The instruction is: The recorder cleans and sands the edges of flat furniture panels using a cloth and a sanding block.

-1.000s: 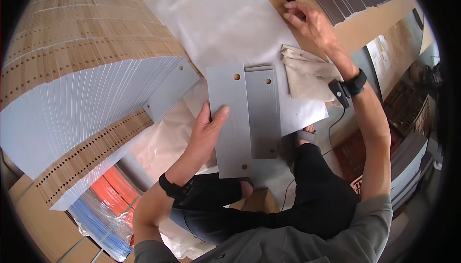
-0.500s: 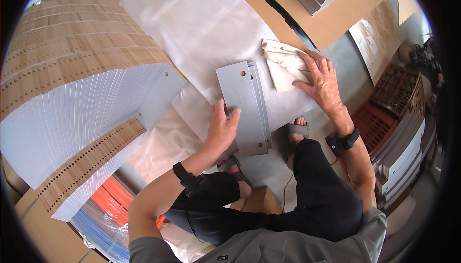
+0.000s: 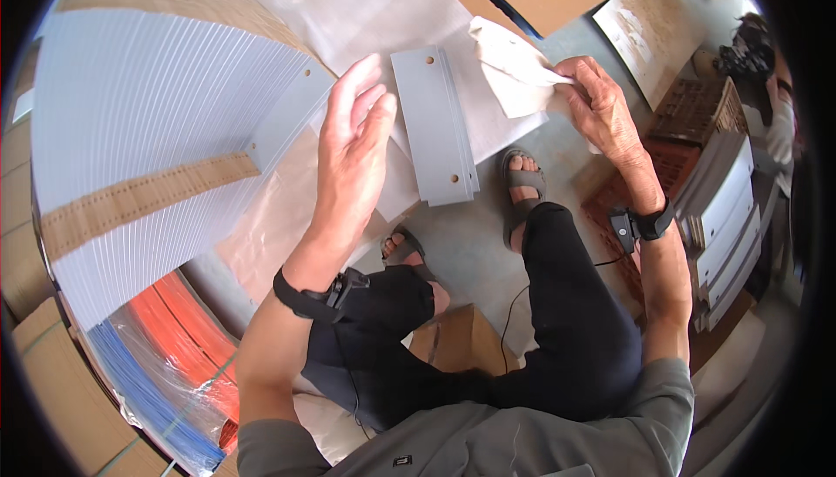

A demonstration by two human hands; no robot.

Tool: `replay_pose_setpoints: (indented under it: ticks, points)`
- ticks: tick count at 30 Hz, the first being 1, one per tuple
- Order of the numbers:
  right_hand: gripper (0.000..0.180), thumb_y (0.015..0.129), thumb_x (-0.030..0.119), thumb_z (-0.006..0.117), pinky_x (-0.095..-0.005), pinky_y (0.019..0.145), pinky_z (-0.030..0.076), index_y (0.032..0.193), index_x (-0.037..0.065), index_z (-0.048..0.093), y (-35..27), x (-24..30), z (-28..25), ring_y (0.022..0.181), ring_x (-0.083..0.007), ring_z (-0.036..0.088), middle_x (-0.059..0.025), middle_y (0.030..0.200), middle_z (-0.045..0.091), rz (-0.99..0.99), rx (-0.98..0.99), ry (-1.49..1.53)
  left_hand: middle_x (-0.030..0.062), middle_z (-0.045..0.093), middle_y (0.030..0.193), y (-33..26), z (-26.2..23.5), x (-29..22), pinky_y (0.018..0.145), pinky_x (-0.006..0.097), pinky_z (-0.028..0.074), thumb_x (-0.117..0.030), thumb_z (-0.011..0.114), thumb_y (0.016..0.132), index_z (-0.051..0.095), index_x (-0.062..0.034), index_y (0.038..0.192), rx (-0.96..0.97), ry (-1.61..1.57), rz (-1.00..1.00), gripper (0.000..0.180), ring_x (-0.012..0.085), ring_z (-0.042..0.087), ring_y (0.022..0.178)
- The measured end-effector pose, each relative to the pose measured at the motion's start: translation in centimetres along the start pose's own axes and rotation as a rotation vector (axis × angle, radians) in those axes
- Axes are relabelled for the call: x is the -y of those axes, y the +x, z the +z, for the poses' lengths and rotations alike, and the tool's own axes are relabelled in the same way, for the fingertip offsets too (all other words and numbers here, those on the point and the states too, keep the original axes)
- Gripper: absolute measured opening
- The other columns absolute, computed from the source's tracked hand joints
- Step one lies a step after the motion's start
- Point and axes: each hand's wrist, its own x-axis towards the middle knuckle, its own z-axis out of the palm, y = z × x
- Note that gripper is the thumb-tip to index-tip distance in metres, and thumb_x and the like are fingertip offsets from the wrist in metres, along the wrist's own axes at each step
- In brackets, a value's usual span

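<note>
My right hand point(image 3: 601, 107) pinches one edge of a cream-white cloth point(image 3: 514, 68) and holds it up, so that it hangs to the left of my fingers. A small stack of narrow grey panels point(image 3: 431, 129) lies on the covered table in front of me, with a round hole near each end of the top one. Just left of that stack is my left hand point(image 3: 355, 124), open and raised, its fingers stretched out and the thumb apart. It holds nothing.
A long row of upright grey panels point(image 3: 165, 85) with wood-coloured edges stands at left. White sheeting point(image 3: 340, 7) covers the table. Orange point(image 3: 187, 329) and blue strips point(image 3: 144, 399) lie lower left. At right are crates point(image 3: 705, 111), stacked boards point(image 3: 723, 190) and another person point(image 3: 779, 120).
My left hand has come off the grey panels and risen to their left. My right hand, spread on the cloth before, now grips and lifts it. The view has shifted as well.
</note>
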Motion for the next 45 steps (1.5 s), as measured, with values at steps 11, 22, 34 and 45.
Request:
replay_pose_setpoints:
  ticks: [11, 22, 34, 45]
  points:
    - [0.018, 0.093, 0.004, 0.066, -0.0347, 0.088, 0.053, 0.11, 0.0, 0.063, -13.8, 21.4, -13.6, 0.1, -0.0272, 0.065, -0.0123, 0.106, 0.064, -0.338, -0.085, 0.093, 0.0085, 0.066, 0.113, -14.0, 7.1, -8.8, 0.082, 0.032, 0.058, -0.032, 0.059, 0.106, 0.058, -0.0019, 0.128, 0.388, -0.35, 0.108, 0.037, 0.0169, 0.068, 0.099]
    - [0.106, 0.079, 0.038, 0.088, -0.0424, 0.118, 0.036, 0.159, 0.005, 0.027, -29.7, 29.3, -10.4, 0.141, -0.0265, 0.043, -0.0158, 0.151, 0.044, -0.021, -0.257, 0.718, 0.0087, 0.067, 0.119, -28.7, 13.1, -9.2, 0.088, 0.029, 0.058, -0.025, 0.051, 0.109, 0.058, -0.0001, 0.127, 0.62, -0.939, -0.071, 0.031, 0.0155, 0.069, 0.103]
    - [0.047, 0.089, 0.018, 0.072, -0.0434, 0.093, 0.053, 0.129, 0.0, 0.054, -34.6, 26.7, -14.5, 0.108, -0.0351, 0.066, -0.0195, 0.114, 0.065, 0.204, -0.328, 0.159, 0.0042, 0.071, 0.111, -25.3, 16.0, -8.2, 0.087, 0.031, 0.058, -0.033, 0.063, 0.103, 0.065, -0.007, 0.127, 0.933, -0.311, -0.175, 0.035, 0.0139, 0.069, 0.098]
    - [0.04, 0.084, 0.024, 0.072, -0.0481, 0.085, 0.055, 0.109, -0.002, 0.057, -36.6, 13.1, -16.7, 0.095, -0.0428, 0.068, -0.0238, 0.102, 0.068, 0.467, -0.149, -0.009, 0.0097, 0.069, 0.11, -4.6, 39.9, 0.2, 0.091, 0.033, 0.05, -0.048, 0.069, 0.097, 0.063, 0.0032, 0.127, 0.645, 0.185, -0.009, 0.06, 0.0166, 0.063, 0.101]
